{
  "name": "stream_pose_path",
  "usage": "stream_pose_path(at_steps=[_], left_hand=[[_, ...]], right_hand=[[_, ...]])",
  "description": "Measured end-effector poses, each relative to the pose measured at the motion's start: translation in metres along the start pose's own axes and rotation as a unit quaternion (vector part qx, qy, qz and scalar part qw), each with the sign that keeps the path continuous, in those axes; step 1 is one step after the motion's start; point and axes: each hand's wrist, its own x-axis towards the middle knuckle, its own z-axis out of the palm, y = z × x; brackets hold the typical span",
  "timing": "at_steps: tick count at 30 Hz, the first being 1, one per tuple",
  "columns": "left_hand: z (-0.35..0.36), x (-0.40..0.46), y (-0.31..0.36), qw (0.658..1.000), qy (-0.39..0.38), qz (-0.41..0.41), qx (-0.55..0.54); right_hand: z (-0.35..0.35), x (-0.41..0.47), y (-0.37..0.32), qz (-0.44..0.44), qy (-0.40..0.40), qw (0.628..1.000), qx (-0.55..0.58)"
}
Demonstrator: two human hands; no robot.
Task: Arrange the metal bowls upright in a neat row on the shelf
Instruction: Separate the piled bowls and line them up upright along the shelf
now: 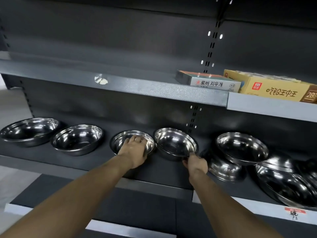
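Note:
Several shiny metal bowls stand on the dark middle shelf (pixel 96 160). Two upright bowls (pixel 29 130) (pixel 77 139) sit at the left. My left hand (pixel 133 152) grips the near rim of a third upright bowl (pixel 121 140), fingers inside it. My right hand (pixel 195 163) pinches the near rim of a fourth bowl (pixel 175 143), which is tilted toward me. Right of it, one bowl (pixel 241 146) rests tilted on an upside-down bowl (pixel 223 167). More bowls (pixel 288 184) lie on their sides at the far right.
The upper shelf (pixel 154 90) carries a grey-green box (pixel 211 81) and a yellow box (pixel 274 88) at the right. A slotted upright (pixel 193 117) runs down the back panel. A lower shelf edge (pixel 96 224) juts out beneath my arms.

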Motion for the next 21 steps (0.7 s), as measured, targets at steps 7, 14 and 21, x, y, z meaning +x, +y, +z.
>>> stream_pose_path(at_steps=[7, 14, 21], left_hand=[[-0.013, -0.002, -0.036, 0.999, 0.002, -0.05, -0.006], [-0.019, -0.016, -0.072, 0.996, -0.003, -0.084, -0.019], [-0.016, -0.024, -0.102, 0.995, -0.004, -0.095, -0.037]], right_hand=[[0.031, -0.013, -0.023, -0.032, -0.009, 0.999, 0.034], [0.08, -0.039, -0.03, -0.017, -0.07, 0.996, 0.058], [0.119, -0.058, -0.02, -0.008, -0.112, 0.993, 0.039]])
